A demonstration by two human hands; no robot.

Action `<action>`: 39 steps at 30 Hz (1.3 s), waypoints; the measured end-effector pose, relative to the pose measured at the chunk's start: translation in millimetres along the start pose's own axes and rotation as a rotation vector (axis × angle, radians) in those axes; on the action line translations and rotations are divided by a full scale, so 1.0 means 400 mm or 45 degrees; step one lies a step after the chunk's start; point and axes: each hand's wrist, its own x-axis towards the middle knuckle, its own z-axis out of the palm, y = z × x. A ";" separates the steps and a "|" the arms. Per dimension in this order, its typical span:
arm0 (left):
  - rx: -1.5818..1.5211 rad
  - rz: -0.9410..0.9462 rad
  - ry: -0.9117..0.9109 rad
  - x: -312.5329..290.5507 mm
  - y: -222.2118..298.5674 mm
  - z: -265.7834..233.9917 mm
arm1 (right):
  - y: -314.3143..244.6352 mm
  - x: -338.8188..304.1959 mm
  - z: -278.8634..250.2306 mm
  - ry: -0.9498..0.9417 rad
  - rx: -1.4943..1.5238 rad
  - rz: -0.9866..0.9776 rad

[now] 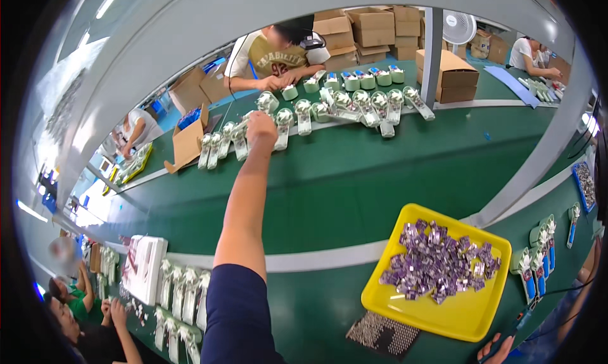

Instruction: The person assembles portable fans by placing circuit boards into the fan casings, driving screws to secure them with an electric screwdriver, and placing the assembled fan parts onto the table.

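Note:
My left hand (261, 128) reaches far across the green bench, its fingers curled down onto a white and pale-green handheld fan housing (239, 141). Its fingertips are partly hidden behind the back of the hand. More such housings (362, 105) stand and lie in a row on both sides. Cut off by the lower right edge, my right hand (498, 350) is closed around a slim teal and dark corded tool (523, 318). Near it stands a yellow tray (370, 295) holding a heap of small purple and silver parts (437, 259).
Beside the tray lies a dark plate of screws (383, 334). Housings (180, 294) and a white foam box (144, 269) stand at left; blue-fitted units (535, 262) at right. A grey post (431, 57) rises beyond. A person (278, 57) works opposite; others sit at both sides.

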 end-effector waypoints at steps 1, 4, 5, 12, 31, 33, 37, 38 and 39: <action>0.102 0.027 0.016 0.002 0.048 0.001 | -0.008 -0.006 0.003 0.029 -0.029 -0.008; 0.284 0.152 0.074 0.059 0.033 0.046 | 0.010 -0.001 -0.007 0.000 -0.029 -0.027; 0.282 0.181 0.099 0.076 0.034 0.061 | 0.007 -0.004 0.000 0.048 -0.090 0.016; 0.296 0.121 0.013 0.136 0.032 0.150 | -0.009 -0.019 0.069 0.130 -0.327 0.043; -0.383 0.619 -0.378 -0.294 -0.205 -0.489 | 0.065 0.031 0.045 -0.008 -0.113 -0.138; -0.451 0.689 -0.420 -0.465 -0.266 -0.662 | 0.084 0.038 0.017 -0.009 -0.155 -0.216; -0.437 0.435 -0.663 -0.761 -0.549 -0.777 | 0.077 0.017 0.038 -0.233 -0.183 -0.334; -0.395 0.368 -0.700 -0.827 -0.605 -0.793 | 0.083 0.024 0.033 -0.252 -0.169 -0.348; -0.366 0.377 -0.714 -0.875 -0.646 -0.805 | 0.091 0.038 0.039 -0.273 -0.146 -0.371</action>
